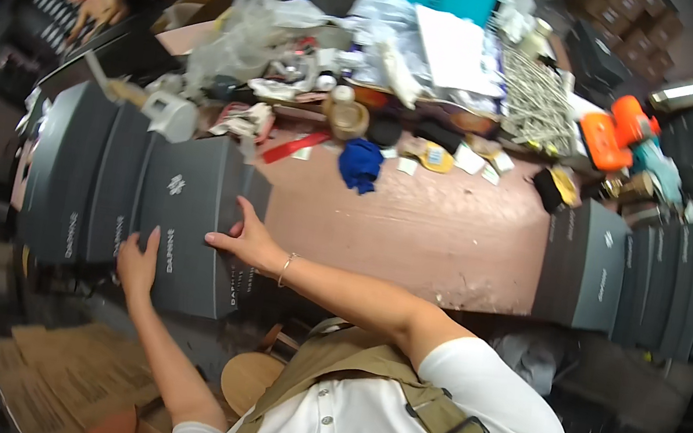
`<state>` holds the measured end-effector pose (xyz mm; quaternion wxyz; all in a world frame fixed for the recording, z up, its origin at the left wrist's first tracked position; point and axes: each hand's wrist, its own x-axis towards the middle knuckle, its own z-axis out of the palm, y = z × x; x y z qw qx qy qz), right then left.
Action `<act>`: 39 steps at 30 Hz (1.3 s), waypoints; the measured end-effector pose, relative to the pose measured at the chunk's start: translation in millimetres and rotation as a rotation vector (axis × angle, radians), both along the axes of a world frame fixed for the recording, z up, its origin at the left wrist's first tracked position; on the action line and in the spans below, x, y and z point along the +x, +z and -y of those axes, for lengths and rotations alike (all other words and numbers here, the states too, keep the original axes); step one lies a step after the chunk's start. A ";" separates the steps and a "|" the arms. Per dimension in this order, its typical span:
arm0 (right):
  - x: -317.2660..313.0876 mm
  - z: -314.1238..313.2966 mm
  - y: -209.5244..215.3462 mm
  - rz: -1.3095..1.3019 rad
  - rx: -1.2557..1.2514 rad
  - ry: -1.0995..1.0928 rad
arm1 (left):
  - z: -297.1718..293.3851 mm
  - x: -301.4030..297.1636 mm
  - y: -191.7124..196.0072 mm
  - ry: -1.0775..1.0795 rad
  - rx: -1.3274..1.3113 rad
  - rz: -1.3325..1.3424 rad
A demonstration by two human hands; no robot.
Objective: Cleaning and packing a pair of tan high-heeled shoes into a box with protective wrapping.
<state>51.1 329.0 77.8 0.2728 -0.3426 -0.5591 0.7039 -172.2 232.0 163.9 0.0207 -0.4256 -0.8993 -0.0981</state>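
A dark grey lidded cardboard box (189,274), shaped like a shoe box, sits at the left of the table with its near end over the front edge. My left hand (138,265) grips its left side near the front, with the thumb toward the lid. My right hand (253,241) holds its right side, the thumb on top and the other fingers partly hidden. Further grey boxes (74,169) of the same look stand close against it on the left.
More grey boxes (605,271) line the right end of the pinkish table (415,235). Along the back lie plastic bags (244,34), a blue cloth (361,165), an orange tape dispenser (605,139) and a steel flask (684,94). Flattened cardboard (59,371) lies lower left. A person (97,4) is at the far left.
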 end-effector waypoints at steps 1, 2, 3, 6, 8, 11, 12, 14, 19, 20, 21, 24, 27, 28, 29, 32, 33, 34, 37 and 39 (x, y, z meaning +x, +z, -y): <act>10.0 -3.7 -3.4 -0.034 -0.067 0.021 | 3.8 19.4 6.1 -0.019 0.037 0.050; 26.2 -14.5 -7.1 -0.061 -0.118 0.027 | -5.4 52.4 19.8 0.010 -0.053 0.163; 55.5 -20.5 0.6 -0.095 -0.165 0.000 | 3.6 60.1 -0.9 -0.011 0.099 0.312; 160.3 -20.1 -7.8 -0.141 -0.270 -0.062 | 7.4 148.3 -21.8 -0.214 0.245 0.596; 244.5 -10.6 -36.5 -0.084 -0.432 -0.193 | -8.6 210.4 -45.1 -0.231 0.112 0.859; 349.7 8.1 -81.2 0.362 -0.424 -0.339 | -25.7 284.1 -175.6 -0.174 0.029 1.602; 370.6 10.1 -81.7 0.453 -0.558 -0.279 | -28.6 308.8 -195.6 -0.100 -0.159 1.666; 403.1 12.8 -99.4 0.357 -0.697 -0.343 | -57.5 329.4 -193.3 -0.070 -0.379 1.804; 440.2 24.3 -58.0 -0.112 -0.753 -0.443 | -62.6 342.1 -167.2 -0.026 -0.276 2.174; 430.4 24.3 -34.3 -0.083 -0.665 -0.482 | -60.5 340.0 -174.1 -0.015 -0.252 2.151; 413.9 21.1 -11.8 -0.055 -0.580 -0.520 | -58.2 335.5 -180.2 -0.143 -0.209 1.943; 362.1 30.2 -14.9 0.144 -0.396 -0.376 | -63.5 307.2 -200.1 -0.347 -0.056 1.528; 289.5 42.2 3.0 0.295 0.170 0.141 | -82.4 241.1 -170.7 0.052 0.125 2.026; 288.1 45.1 -1.4 0.365 0.356 0.015 | -83.4 213.9 -166.5 0.087 0.152 1.872; 287.9 48.5 -5.8 0.430 0.534 -0.116 | -81.3 193.3 -163.9 0.123 0.170 1.713; 346.3 26.9 -18.2 0.909 0.646 -0.538 | -74.7 178.9 -140.3 -0.025 0.170 1.268; 367.0 26.8 -25.4 1.019 0.569 -0.672 | -75.8 190.2 -124.9 -0.193 0.166 1.211; 380.5 30.0 -38.6 1.016 0.421 -0.529 | -76.7 207.6 -111.8 -0.364 0.160 1.150; 376.4 40.7 -55.8 1.004 0.335 -0.233 | -66.2 287.0 -91.8 -0.889 -0.154 1.321; 352.8 34.0 -56.8 0.901 0.319 -0.208 | -58.0 343.8 -82.7 -1.330 -0.506 1.238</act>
